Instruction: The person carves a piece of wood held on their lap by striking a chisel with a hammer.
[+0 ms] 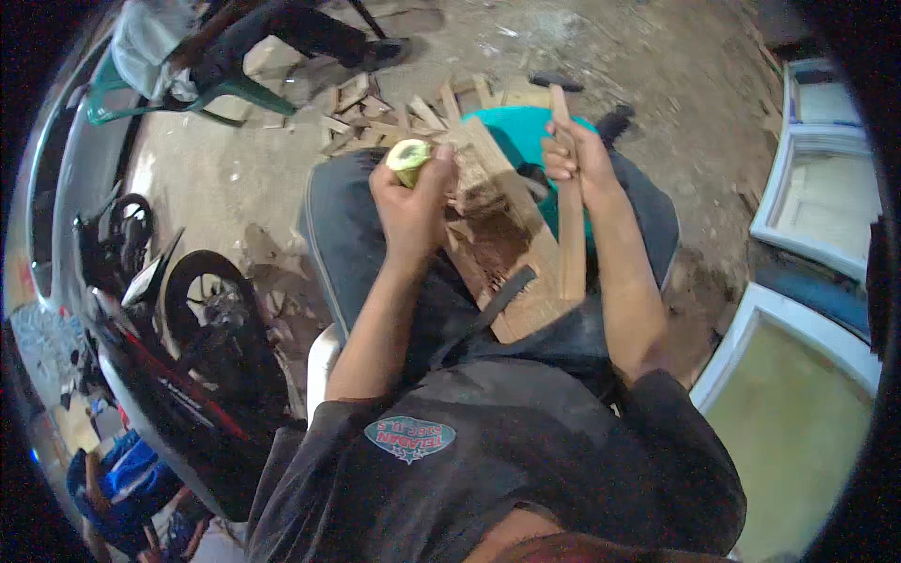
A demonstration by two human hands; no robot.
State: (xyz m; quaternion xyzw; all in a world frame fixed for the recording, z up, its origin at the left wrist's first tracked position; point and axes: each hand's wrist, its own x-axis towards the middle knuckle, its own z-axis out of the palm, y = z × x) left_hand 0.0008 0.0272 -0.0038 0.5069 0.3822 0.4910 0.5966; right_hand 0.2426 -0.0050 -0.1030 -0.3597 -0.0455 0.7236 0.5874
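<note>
My left hand [408, 192] grips a yellow-green cylindrical handle [407, 153] with a pale, worn round top; whatever extends below it is hidden. My right hand [577, 164] is closed around the long wooden handle of a hammer [570, 263], its dark head uppermost. A wooden board [526, 310] lies slanted across my lap, with a rough, hollowed patch of shavings and chips beside my left hand. A dark strip [511, 291] rests over the board's near part. Behind the board is a teal plastic tub or stool [521, 131], partly covered.
Wood offcuts [366, 117] litter the floor ahead. A person's dark-trousered leg [282, 33] and a green chair [113, 89] are top left. Motorbikes [188, 338] stand close at left. White-framed panels [779, 413] line the right. I sit on a white chair [319, 366].
</note>
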